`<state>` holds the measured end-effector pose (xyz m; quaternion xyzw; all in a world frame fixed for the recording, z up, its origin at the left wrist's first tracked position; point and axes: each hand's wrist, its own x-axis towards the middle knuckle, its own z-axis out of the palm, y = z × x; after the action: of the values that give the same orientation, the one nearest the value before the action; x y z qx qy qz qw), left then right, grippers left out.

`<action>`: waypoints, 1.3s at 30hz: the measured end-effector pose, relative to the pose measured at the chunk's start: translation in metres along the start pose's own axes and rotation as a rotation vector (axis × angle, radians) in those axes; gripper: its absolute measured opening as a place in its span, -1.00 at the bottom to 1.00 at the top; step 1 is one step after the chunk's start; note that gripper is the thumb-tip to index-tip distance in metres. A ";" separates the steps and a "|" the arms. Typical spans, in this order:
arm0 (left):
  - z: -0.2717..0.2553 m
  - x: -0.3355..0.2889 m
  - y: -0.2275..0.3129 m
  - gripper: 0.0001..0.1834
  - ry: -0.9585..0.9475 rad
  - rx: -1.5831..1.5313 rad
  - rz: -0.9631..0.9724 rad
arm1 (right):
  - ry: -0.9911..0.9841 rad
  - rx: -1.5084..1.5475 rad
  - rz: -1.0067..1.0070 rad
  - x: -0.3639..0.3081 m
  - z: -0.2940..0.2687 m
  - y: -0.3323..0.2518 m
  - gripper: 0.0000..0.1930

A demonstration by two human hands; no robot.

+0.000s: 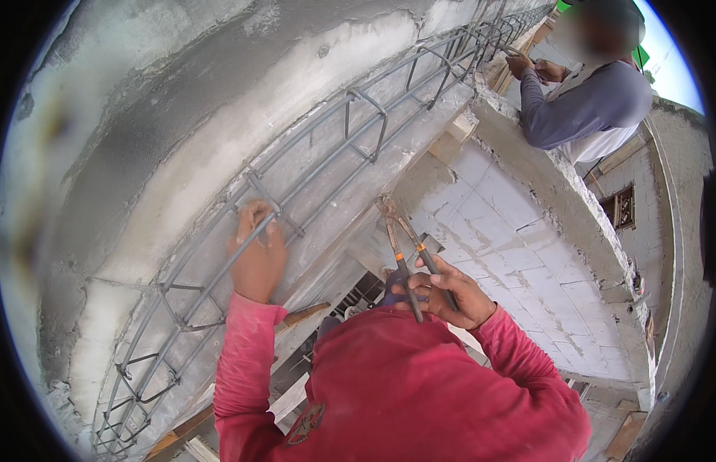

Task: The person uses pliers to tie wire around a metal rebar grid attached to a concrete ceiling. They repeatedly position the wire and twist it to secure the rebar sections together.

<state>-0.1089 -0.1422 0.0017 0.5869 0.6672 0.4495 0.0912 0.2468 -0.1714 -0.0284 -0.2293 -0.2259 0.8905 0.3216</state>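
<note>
Through the head view I monitor two hands. The left hand [258,258] has its fingers bent at a lengthwise bar of the steel reinforcement cage [312,179], just beside a stirrup [263,187]; I cannot tell how tightly they close. The right hand [458,292] holds the pincer-type pliers [394,239] by both dark, orange-banded handles. Its fingers are partly spread, and the handles stand apart. The tool head lies beyond these fingers, pointing away from the wearer; its detail is too small for me to read.

The cage runs beyond the left fingers to the upper right and behind them to the lower left, along a concrete ledge [335,206]. Right of the right fingers I register a pale block wall [512,269]. Well beyond them, upper right, a co-worker [585,112] in grey sleeves has both hands near the cage's far end.
</note>
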 end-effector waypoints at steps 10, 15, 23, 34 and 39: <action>0.003 0.000 -0.013 -0.72 -0.028 0.105 -0.034 | 0.091 -0.185 -0.257 0.081 0.074 0.013 -0.62; 0.001 0.001 -0.015 -0.75 -0.039 0.094 0.022 | 0.271 -0.526 -0.545 0.145 0.099 0.018 -0.34; 0.006 -0.003 -0.022 -0.77 0.013 -0.061 -0.023 | 0.487 -1.326 -0.802 0.176 0.089 -0.021 -0.07; 0.005 -0.006 -0.015 -0.82 0.023 -0.076 -0.020 | 0.466 -1.102 -1.005 0.138 0.037 -0.033 -0.68; 0.007 -0.011 -0.012 -0.80 0.036 -0.058 0.038 | 1.157 -0.896 -1.170 0.129 -0.109 -0.093 -0.76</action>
<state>-0.1100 -0.1476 -0.0153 0.5885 0.6443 0.4805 0.0876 0.2623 0.0081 -0.0975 -0.5891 -0.4325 0.1646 0.6625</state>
